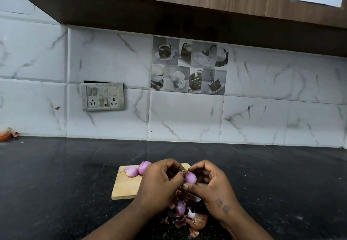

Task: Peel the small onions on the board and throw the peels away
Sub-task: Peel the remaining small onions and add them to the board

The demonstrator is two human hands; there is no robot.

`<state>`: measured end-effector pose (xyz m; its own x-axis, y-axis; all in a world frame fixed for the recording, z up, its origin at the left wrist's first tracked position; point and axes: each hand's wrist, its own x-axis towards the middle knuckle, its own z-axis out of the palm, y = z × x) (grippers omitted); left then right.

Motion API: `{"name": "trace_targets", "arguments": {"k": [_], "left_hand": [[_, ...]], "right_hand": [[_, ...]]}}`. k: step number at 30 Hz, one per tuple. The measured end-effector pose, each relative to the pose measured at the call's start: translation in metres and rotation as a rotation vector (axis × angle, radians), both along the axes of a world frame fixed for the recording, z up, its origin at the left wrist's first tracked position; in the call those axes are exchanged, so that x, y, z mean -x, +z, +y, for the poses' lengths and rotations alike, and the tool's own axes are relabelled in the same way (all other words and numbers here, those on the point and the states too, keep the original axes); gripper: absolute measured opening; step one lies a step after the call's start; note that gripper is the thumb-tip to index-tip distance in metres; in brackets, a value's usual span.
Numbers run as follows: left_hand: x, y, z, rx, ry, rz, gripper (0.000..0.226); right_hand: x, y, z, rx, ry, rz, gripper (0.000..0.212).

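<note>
Only the head view shows this moment. Close together above the near part of the black speckled stone table (56, 183), the left hand (159, 181) and the right hand (210, 185) both grip one small round pink-purple onion (191, 177). The right hand's fingers curl round its body with the thumb beneath, while the left hand's fingertips pinch the dry brown tuft at its top. Just below the hands lies a heap of papery brown-pink peels (195, 221) with another pale purple onion (180, 206) among them. Left of the left hand, two peeled purple onions (144, 167) rest on the pale wooden board (125, 185). The held onion looks light and firm, and slick where bare, so its body is the place to grip. The skin seems brittle and is best taken at the tuft.
</note>
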<state>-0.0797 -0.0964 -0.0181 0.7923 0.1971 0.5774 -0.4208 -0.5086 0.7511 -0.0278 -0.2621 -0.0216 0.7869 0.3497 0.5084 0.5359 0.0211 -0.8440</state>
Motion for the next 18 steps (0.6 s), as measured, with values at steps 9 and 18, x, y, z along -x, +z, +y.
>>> {"name": "trace_targets", "arguments": {"k": [9, 18], "left_hand": [[-0.0009, 0.0006, 0.0020, 0.213, -0.141, 0.069, 0.012], [0.0030, 0.0002, -0.0007, -0.158, -0.046, -0.095, 0.017]], "right_hand": [[-0.0042, -0.0045, 0.0014, -0.025, -0.069, -0.131, 0.035], [-0.0068, -0.0052, -0.0007, 0.018, -0.138, -0.170, 0.029]]}}
